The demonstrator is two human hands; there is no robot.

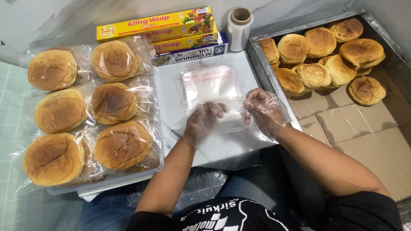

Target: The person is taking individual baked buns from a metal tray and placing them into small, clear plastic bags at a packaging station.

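Gloved left hand (204,121) and right hand (264,110) pinch a still-empty clear bag (222,115) at centre of the white desk (167,92); six bagged buns (113,102) lie at nine o'clock, unbagged buns (314,75) wait in the tray (261,64) at two o'clock.

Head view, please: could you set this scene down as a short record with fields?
left hand: left hand in a thin clear glove, fingers on a clear plastic bag
right hand: right hand in a thin clear glove, gripping the same bag's right edge
work surface: white board, with a stack of clear bags on it
to the left: six round brown buns wrapped in clear plastic, in two columns
to the right: metal tray lined with cardboard, unwrapped brown buns piled at its far end
far edge: long yellow and blue wrap boxes, roll of clear film
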